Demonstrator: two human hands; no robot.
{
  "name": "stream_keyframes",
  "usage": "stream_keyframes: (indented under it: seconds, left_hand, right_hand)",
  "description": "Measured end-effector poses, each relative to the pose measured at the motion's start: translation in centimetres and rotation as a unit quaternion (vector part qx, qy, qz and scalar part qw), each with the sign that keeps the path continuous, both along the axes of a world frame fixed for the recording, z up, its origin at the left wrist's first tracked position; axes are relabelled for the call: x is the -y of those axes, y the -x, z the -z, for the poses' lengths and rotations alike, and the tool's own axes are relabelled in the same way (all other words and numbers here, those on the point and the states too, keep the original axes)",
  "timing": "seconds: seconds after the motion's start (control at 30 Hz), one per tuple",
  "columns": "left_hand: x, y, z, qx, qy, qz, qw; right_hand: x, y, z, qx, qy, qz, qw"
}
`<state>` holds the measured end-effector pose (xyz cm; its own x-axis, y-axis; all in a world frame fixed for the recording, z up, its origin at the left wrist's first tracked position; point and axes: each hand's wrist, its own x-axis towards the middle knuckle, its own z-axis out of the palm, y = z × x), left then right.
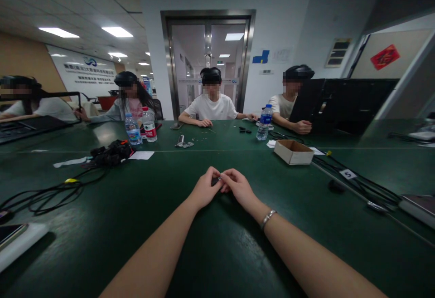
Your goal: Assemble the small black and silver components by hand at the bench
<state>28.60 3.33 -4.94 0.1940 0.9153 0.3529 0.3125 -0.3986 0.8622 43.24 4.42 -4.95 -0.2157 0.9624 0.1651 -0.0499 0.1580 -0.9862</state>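
Note:
My left hand (205, 188) and my right hand (239, 187) meet over the middle of the green table (136, 225). Between the fingers of my left hand is a small dark object (215, 181), mostly covered, so its kind is unclear. The fingertips of my right hand pinch at its right end, where a tiny light-coloured bit shows; whether that is a separate piece cannot be made out. A silver bracelet (268, 219) circles my right wrist.
An open cardboard box (294, 153) stands beyond my right hand, near black cables (370, 184). Bottles (149, 125), black gear (113, 153) and a phone (13, 234) lie or stand leftward. Several people with headsets sit across the table. A bottle (264, 123) stands at the back right.

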Motion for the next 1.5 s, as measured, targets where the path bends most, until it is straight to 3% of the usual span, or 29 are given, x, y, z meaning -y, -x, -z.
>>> stream_keyframes:
  seconds: [0.13,0.43,0.67,0.93,1.5]
  left_hand:
    - [-0.1,0.2,0.1,0.012,0.010,-0.020,1.000]
    - [-1.1,0.6,-0.2,0.149,0.109,-0.013,0.983]
    - [-1.2,0.4,0.1,0.127,0.104,-0.032,0.986]
    - [-1.2,0.3,0.2,0.090,0.091,-0.094,0.987]
    - [-1.5,0.4,0.6,0.084,0.091,-0.097,0.988]
  right_hand:
    - [-0.1,-0.1,0.2,-0.005,-0.001,0.012,1.000]
    - [0.1,-0.4,-0.2,-0.059,0.010,0.020,0.998]
    - [0.4,-0.2,-0.6,-0.012,0.008,-0.009,1.000]
    - [0.3,-0.3,-0.2,-0.031,-0.009,-0.016,0.999]
    - [0.4,-0.3,-0.3,-0.033,-0.001,0.006,0.999]
